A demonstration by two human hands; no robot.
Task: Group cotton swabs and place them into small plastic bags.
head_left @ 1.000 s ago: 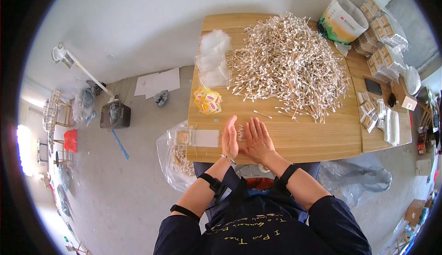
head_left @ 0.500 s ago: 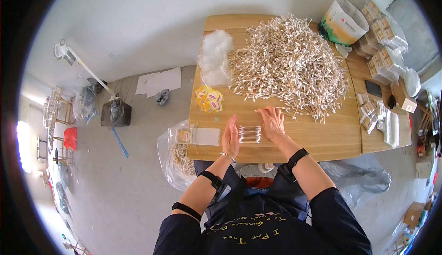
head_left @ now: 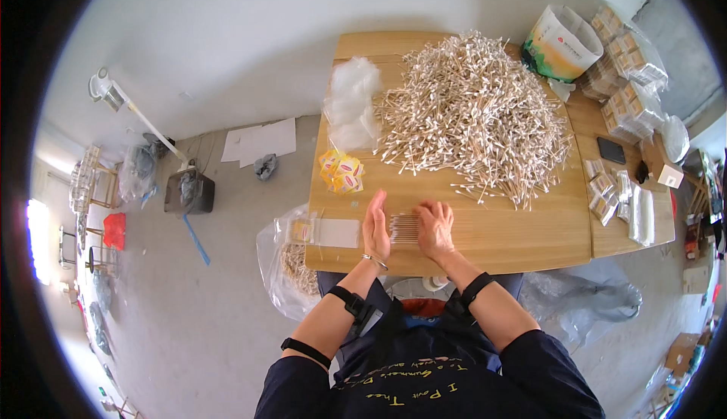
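A row of cotton swabs [head_left: 404, 229] lies side by side on the wooden table, between my two hands. My left hand [head_left: 375, 228] stands on its edge at the row's left end, fingers stretched out. At the row's right end, my right hand [head_left: 435, 231] has its fingers curled together, covering the swab ends there; what they pinch, if anything, is hidden. Beyond the hands spreads a large heap of loose cotton swabs [head_left: 485, 112]. To the left of my left hand are a white card [head_left: 338, 233] and a clear packet with a yellow label [head_left: 302, 231].
Yellow printed cards [head_left: 341, 172] and clear plastic bags [head_left: 353, 101] lie at the table's left. A printed tub [head_left: 562, 44] stands at the back right, near stacked swab packs [head_left: 634, 109] and a dark phone [head_left: 611, 150]. A bag of swabs [head_left: 297, 267] hangs below the left edge.
My right hand has come down from near the heap to the right end of the swab row, its fingers more curled. My left hand has stayed beside the row. The view has tilted slightly.
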